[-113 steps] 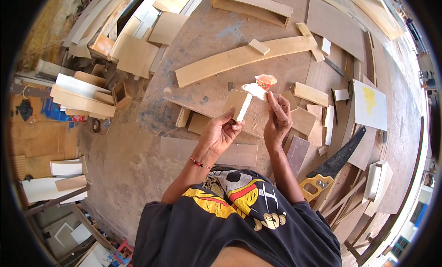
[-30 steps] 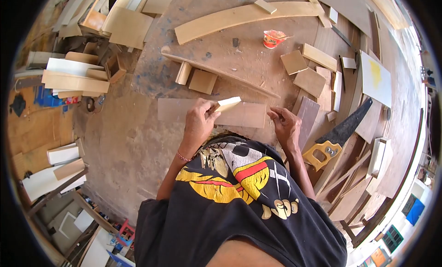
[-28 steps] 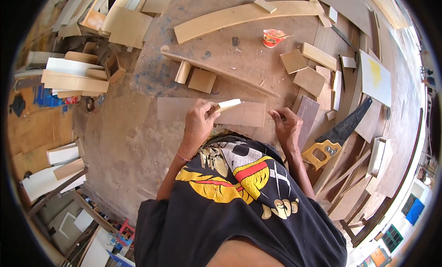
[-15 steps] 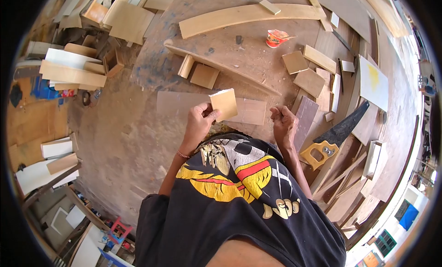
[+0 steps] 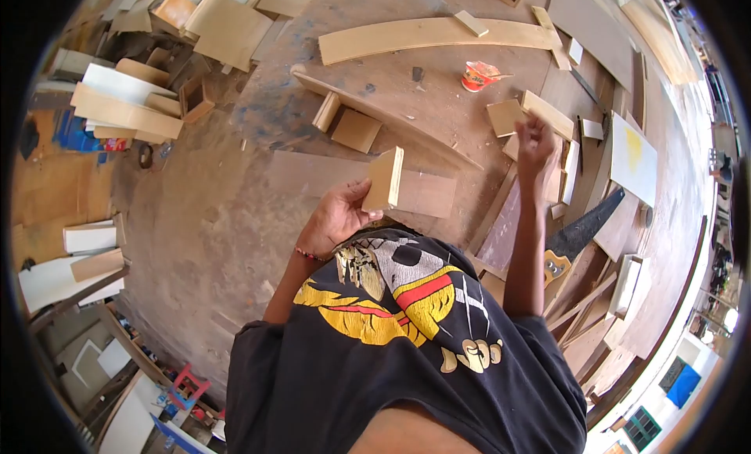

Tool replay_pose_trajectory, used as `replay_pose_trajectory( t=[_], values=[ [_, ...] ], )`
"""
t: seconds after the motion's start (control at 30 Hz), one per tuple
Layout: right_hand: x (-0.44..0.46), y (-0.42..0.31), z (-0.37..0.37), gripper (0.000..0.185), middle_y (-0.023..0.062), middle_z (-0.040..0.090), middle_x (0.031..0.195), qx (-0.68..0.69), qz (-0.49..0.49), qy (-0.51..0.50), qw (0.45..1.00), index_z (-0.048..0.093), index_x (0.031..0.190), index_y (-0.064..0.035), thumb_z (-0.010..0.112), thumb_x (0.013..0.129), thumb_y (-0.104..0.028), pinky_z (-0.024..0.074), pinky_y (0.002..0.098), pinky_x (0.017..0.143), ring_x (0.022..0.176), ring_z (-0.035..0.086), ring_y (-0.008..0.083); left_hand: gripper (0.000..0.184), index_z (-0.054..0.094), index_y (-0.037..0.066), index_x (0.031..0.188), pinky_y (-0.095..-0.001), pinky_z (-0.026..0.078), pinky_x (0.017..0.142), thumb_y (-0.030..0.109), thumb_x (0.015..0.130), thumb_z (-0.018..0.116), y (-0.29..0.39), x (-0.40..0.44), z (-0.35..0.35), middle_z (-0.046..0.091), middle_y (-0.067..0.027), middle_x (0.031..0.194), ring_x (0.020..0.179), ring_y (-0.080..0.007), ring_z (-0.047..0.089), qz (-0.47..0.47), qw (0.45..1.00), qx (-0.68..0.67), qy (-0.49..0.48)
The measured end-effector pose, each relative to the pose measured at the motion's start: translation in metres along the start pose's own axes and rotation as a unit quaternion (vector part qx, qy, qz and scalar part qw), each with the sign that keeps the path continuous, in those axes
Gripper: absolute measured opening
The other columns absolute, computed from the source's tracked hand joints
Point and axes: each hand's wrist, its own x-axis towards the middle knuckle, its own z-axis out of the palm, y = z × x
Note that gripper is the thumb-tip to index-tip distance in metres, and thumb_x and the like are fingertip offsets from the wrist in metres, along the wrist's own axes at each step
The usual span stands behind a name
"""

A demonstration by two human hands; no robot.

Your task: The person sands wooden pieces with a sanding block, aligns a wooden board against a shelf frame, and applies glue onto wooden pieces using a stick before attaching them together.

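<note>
My left hand (image 5: pixel 343 213) grips a small square piece of plywood (image 5: pixel 383 180) by its lower part, tilted so that a layered edge faces right. My right hand (image 5: pixel 537 145) is raised above several small wood blocks on the right, its fingers curled together; whatever they may hold is too small to make out. Beyond it stands a red and white plastic cup (image 5: pixel 479 77) with a thin stick resting in it. A square wood block (image 5: pixel 507 118) and a longer pale block (image 5: pixel 547 114) lie close to the right hand.
A long thin board (image 5: pixel 391 114) lies slantwise on the worktable (image 5: pixel 211 211), with a square block (image 5: pixel 356 131) beside it. A curved plank (image 5: pixel 422 39) lies at the back. On the right rests a handsaw (image 5: pixel 583 227) among offcuts. Stacked boards (image 5: pixel 125 102) fill the left.
My right hand has moved forward and right, from near my body to over the blocks. The left hand has turned the plywood piece so its edge shows.
</note>
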Motion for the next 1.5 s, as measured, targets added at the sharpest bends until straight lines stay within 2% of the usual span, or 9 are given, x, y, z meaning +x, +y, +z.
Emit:
replay_pose_trajectory(
  t=[0.07,0.27,0.33,0.6,0.8,1.23,1.33,1.4,1.5],
  values=[
    [0.037,0.007,0.018,0.044,0.0111,0.060,0.080,-0.024,-0.011,-0.006,1.000,0.057,0.112,-0.0025,0.070,0.077,-0.025,0.0458,0.0317,0.063,0.069,0.058,0.0196,0.029,0.051,-0.008,0.099,-0.0255,0.041,0.064,0.020,0.092,0.047,0.007,0.005,-0.002,0.050,-0.0120,0.082,0.074,-0.0168,0.048,-0.054,0.980,-0.124,-0.143],
    [0.095,0.016,0.058,0.035,0.0108,0.062,0.078,-0.061,-0.060,-0.081,0.993,0.064,0.106,-0.0086,0.070,0.076,-0.027,0.0463,0.0336,0.063,0.069,0.060,0.0221,0.027,0.052,-0.007,0.094,-0.0264,0.041,0.064,0.020,0.093,0.045,0.028,0.013,0.020,0.047,-0.0097,0.080,0.075,-0.0170,0.046,0.010,0.975,-0.093,-0.199],
    [0.099,0.019,0.066,0.014,0.0120,0.063,0.075,-0.056,-0.126,-0.084,0.987,0.070,0.087,-0.0110,0.067,0.078,-0.021,0.0465,0.0349,0.061,0.065,0.061,0.0252,0.028,0.053,-0.006,0.095,-0.0272,0.042,0.065,0.020,0.093,0.045,0.037,0.020,0.032,0.048,-0.0101,0.082,0.076,-0.0177,0.047,0.015,0.978,-0.097,-0.186],
    [0.101,0.009,0.065,0.021,0.0139,0.063,0.075,-0.162,-0.248,-0.095,0.950,0.061,0.073,-0.0040,0.063,0.081,-0.024,0.0470,0.0394,0.057,0.065,0.060,0.0320,0.034,0.049,0.001,0.117,-0.0476,0.044,0.091,0.023,0.093,0.042,0.060,0.104,0.103,0.050,-0.0138,0.120,0.102,-0.0317,0.049,0.068,0.992,0.050,-0.097],
    [0.096,0.012,0.066,0.018,0.0164,0.061,0.072,-0.150,-0.223,-0.097,0.958,0.061,0.078,-0.0038,0.060,0.084,-0.021,0.0450,0.0405,0.054,0.062,0.059,0.0347,0.036,0.045,0.002,0.121,-0.0608,0.049,0.075,0.023,0.095,0.032,0.054,0.207,0.103,0.044,-0.0151,0.127,0.099,-0.0375,0.050,0.003,0.991,0.068,-0.113],
    [0.086,0.003,0.069,0.022,0.0183,0.062,0.074,-0.087,-0.053,-0.122,0.987,0.068,0.084,-0.0060,0.059,0.084,-0.026,0.0483,0.0382,0.059,0.065,0.061,0.0343,0.039,0.036,-0.007,0.123,-0.0556,0.053,0.077,0.019,0.096,0.023,0.043,0.234,0.111,0.050,-0.0223,0.116,0.108,-0.0402,0.050,0.030,0.996,0.044,-0.071],
    [0.088,0.009,0.069,0.027,0.0187,0.064,0.078,-0.014,-0.065,-0.131,0.989,0.067,0.097,-0.0049,0.061,0.083,-0.027,0.0492,0.0363,0.064,0.073,0.063,0.0321,0.037,0.040,-0.006,0.120,-0.0510,0.053,0.078,0.018,0.096,0.027,0.046,0.217,0.118,0.053,-0.0202,0.114,0.104,-0.0347,0.054,0.028,0.990,0.135,-0.020],
    [0.085,0.002,0.059,0.034,0.0163,0.065,0.075,-0.067,-0.037,-0.117,0.990,0.061,0.109,-0.0020,0.062,0.085,-0.026,0.0479,0.0301,0.063,0.065,0.063,0.0184,0.034,0.046,-0.004,0.115,-0.0419,0.054,0.074,0.022,0.095,0.036,0.050,0.200,0.122,0.055,-0.0169,0.111,0.096,-0.0258,0.058,0.095,0.971,0.217,0.013],
    [0.066,0.000,0.039,0.039,0.0129,0.066,0.080,-0.002,0.009,-0.056,0.998,0.058,0.115,-0.0027,0.062,0.084,-0.026,0.0481,0.0279,0.065,0.070,0.062,0.0162,0.033,0.050,-0.001,0.112,-0.0329,0.053,0.068,0.025,0.092,0.046,0.064,0.150,0.117,0.056,-0.0118,0.110,0.089,-0.0174,0.059,0.205,0.932,0.298,-0.031]
  ],
)
